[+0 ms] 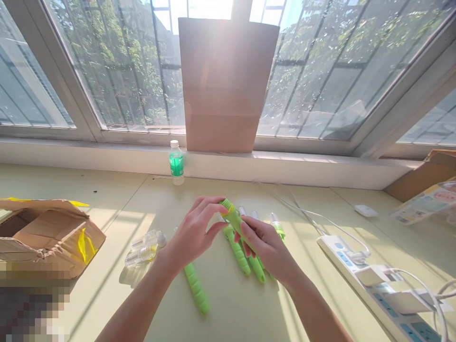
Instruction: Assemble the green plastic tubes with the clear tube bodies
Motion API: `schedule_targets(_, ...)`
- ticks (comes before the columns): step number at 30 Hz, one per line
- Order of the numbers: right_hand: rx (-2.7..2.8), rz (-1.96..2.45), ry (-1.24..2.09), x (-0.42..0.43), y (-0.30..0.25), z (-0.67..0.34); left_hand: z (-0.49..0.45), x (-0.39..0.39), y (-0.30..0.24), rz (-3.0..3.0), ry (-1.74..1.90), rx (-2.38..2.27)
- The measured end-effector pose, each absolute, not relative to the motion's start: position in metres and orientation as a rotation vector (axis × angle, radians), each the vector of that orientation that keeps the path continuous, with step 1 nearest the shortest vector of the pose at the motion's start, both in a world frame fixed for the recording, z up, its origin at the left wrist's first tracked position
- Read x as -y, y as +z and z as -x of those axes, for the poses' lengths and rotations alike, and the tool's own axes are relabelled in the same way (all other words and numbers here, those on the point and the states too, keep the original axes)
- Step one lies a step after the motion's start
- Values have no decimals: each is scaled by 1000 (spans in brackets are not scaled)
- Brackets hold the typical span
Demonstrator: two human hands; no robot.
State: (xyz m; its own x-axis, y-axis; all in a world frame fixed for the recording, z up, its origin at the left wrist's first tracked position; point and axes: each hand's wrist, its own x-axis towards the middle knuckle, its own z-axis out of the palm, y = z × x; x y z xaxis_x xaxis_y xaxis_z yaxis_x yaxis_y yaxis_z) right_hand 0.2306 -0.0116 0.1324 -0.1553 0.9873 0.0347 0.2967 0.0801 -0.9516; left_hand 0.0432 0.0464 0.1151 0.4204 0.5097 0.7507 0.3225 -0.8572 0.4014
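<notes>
A green handle [235, 219] with a threaded top end is held up above the table. My right hand [265, 242] is wrapped round its body, thumb along the side. My left hand [199, 228] has its fingertips closed at the threaded end, thumb curved below. Under my hands lie several similar green pieces: a ribbed green handle [237, 251], a smoother green handle [257, 270], and one more with a clear pointed tip [274, 218]. Another ribbed green handle [196, 289] lies apart, below my left wrist, its upper end hidden by my left hand.
Clear plastic parts [144, 249] lie left of my left forearm. An open cardboard box [71, 237] stands at the left. A bottle with a green label [176, 164] stands by the sill. At the right are a power strip [356, 275] with plugs and cables, and a white adapter [365, 211].
</notes>
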Motion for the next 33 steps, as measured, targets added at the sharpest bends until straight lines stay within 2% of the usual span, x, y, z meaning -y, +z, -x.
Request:
schedule_targets(8, 1391, 1334, 1309, 14, 137, -228, -41, -46, 116, -2460, 1433, -703)
schedule_targets(17, 1551, 1283, 1158, 10, 133, -234, -46, -46, 111, -2517, 1549, -725)
schedule_targets(26, 1409, 1340, 1314, 15, 140, -231, -48, -44, 111, -2486, 1499, -698)
schedule_targets(33, 1578, 1283, 1189, 13, 141, -237, -50, -44, 110, -2490, 1595, -692)
